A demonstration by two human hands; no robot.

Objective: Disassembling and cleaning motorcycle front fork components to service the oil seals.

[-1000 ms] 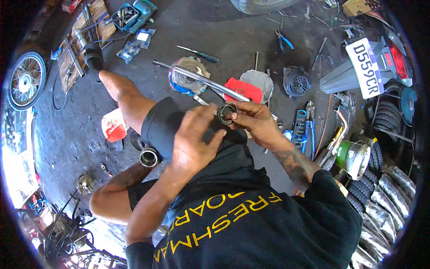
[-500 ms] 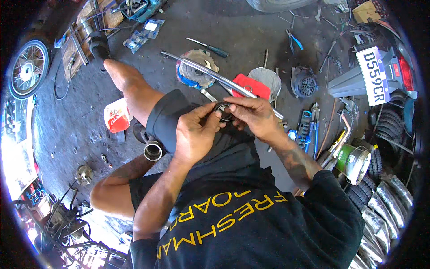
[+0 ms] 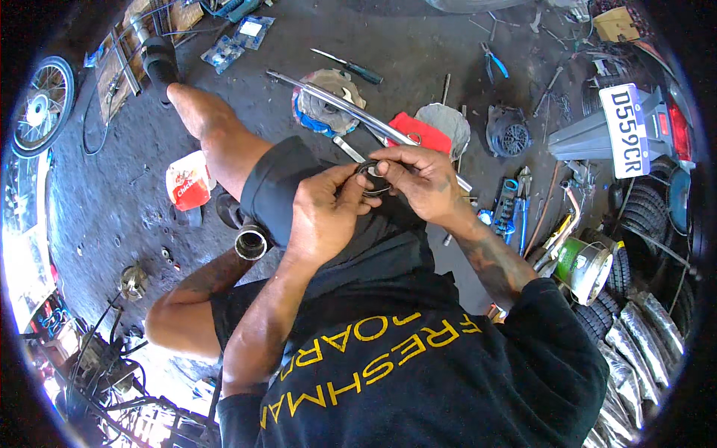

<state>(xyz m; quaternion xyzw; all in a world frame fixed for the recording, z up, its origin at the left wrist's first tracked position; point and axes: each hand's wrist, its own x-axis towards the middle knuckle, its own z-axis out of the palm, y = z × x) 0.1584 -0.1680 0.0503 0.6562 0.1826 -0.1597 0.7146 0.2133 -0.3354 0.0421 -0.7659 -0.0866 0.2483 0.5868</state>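
Note:
Both hands meet in front of my lap on one black ring seal. My left hand pinches its near left side between thumb and fingers. My right hand has thumb and fingers closed on its right side; part of the rim is hidden by the fingertips. Just beyond the hands, a long shiny metal tube lies slantwise over a round grey part and a red cloth. Left of my lap, the open end of a hollow metal cylinder points up.
Pliers with blue handles, a screwdriver and a red-and-white packet lie on the dark floor. To the right are a green-and-white bucket, tyres and a motorcycle tail. A spoked wheel stands far left.
The fingers of both hands have shifted a little on the ring seal, which now shows more of its round outline. The whole view has moved slightly.

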